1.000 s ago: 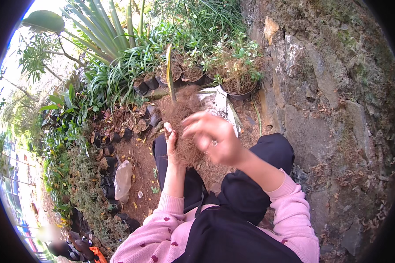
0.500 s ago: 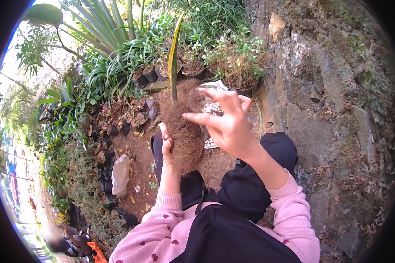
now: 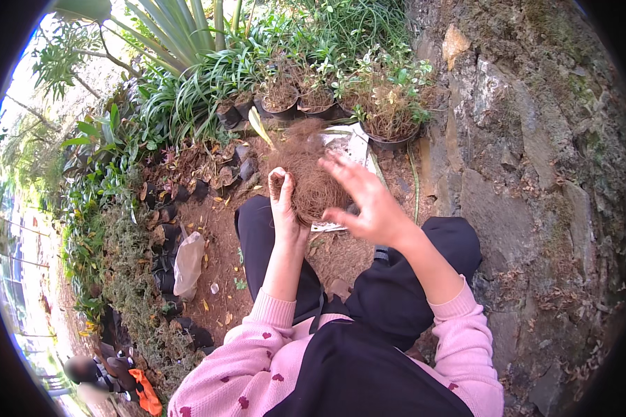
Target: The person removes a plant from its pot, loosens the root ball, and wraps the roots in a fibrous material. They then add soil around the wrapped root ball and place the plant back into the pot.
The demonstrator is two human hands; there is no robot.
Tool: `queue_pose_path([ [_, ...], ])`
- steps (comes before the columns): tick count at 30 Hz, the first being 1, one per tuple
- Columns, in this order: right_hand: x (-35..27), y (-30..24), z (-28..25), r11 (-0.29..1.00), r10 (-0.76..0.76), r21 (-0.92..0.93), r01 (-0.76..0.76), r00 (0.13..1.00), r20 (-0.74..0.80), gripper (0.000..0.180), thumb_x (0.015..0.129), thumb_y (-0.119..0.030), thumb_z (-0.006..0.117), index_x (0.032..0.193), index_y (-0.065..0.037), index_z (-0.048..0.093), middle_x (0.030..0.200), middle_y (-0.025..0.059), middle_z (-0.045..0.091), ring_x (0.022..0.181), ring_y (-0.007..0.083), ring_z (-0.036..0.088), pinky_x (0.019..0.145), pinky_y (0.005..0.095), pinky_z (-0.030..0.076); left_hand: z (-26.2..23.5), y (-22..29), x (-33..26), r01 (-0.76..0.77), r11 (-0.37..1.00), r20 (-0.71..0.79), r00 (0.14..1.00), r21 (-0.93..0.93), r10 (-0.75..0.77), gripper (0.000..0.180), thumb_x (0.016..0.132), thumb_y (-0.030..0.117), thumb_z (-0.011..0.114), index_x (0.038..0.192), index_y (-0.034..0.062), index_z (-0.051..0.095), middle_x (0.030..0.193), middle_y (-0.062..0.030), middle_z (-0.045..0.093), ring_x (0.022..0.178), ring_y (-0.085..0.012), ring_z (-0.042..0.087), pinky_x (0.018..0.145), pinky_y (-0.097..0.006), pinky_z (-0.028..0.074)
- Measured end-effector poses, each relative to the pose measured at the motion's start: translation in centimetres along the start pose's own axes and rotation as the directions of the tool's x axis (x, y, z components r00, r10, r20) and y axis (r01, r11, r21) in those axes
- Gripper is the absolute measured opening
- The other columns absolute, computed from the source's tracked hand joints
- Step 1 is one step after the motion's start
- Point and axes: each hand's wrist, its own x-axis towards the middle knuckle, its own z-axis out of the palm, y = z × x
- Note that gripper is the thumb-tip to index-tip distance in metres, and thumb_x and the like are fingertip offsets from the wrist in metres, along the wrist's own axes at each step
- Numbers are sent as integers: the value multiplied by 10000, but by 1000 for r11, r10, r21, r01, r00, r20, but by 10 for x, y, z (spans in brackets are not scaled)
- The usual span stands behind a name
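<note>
My left hand (image 3: pixel 283 201) cups the near left side of a shaggy ball of brown plant fibre (image 3: pixel 316 186), thumb up and fingers mostly hidden behind it. From the far left of the ball sticks out a pale yellow-green leaf blade (image 3: pixel 261 128), looking like a snake plant leaf, tilted away from me. On the right side of the ball, my right hand (image 3: pixel 372 205) has its fingers stretched out and thumb apart. Its fingertips are at the fibre's edge; whether they touch it I cannot tell. Under the ball lies a white printed sack or sheet (image 3: pixel 358 146) on the soil.
Potted plants (image 3: pixel 389 128) line the far side. A rough rock wall (image 3: pixel 528 208) rises on the right. To the left are small black plant bags (image 3: pixel 165 257) and a crumpled translucent plastic bag (image 3: pixel 188 265). A person in dark clothes (image 3: pixel 108 375) is at the lower left.
The fibre ball has tipped away from me, so its leaf, upright before, now leans far left and looks shorter. My right hand has lowered and its fingers have straightened.
</note>
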Motion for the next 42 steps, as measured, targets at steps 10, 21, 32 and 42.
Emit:
queue_pose_path([
  [10, -4, 11, 27, 873, -352, -371, 316, 936, -29, 349, 829, -195, 584, 1175, -154, 620, 1234, 17, 583, 1213, 224, 498, 1058, 435, 321, 16, 5, -15, 85, 995, 26, 996, -48, -84, 141, 966, 199, 457, 1100, 178, 497, 1068, -8, 539, 997, -168, 558, 832, -316, 491],
  [21, -6, 8, 42, 712, -540, -537, 454, 842, -5, 222, 792, -223, 577, 987, -177, 672, 1119, -46, 633, 1137, 123, 545, 1054, 461, 264, -12, 17, -8, 209, 972, 187, 964, -108, -187, 231, 928, 133, 490, 1144, 106, 570, 1068, -16, 626, 954, -146, 594, 815, -282, 500],
  [32, -20, 17, 49, 751, -525, -572, 329, 823, -216, 173, 755, -373, 639, 903, -286, 662, 1300, -132, 497, 1259, 165, 362, 1064, 498, 98, 14, 20, -9, 305, 947, -86, 946, -100, -313, 438, 903, 390, 529, 1213, 81, 532, 1174, -116, 581, 1064, -267, 568, 899, -424, 492],
  [42, -12, 30, 12, 729, 255, 684, -29, 939, -232, 562, 867, -466, 567, 1229, -49, 461, 1339, 161, 398, 1219, 264, 444, 1004, 413, 358, 22, 43, -21, -168, 978, 394, 913, 128, 105, 288, 797, -7, 527, 1019, 134, 407, 1049, -80, 485, 971, -213, 525, 865, -390, 469],
])
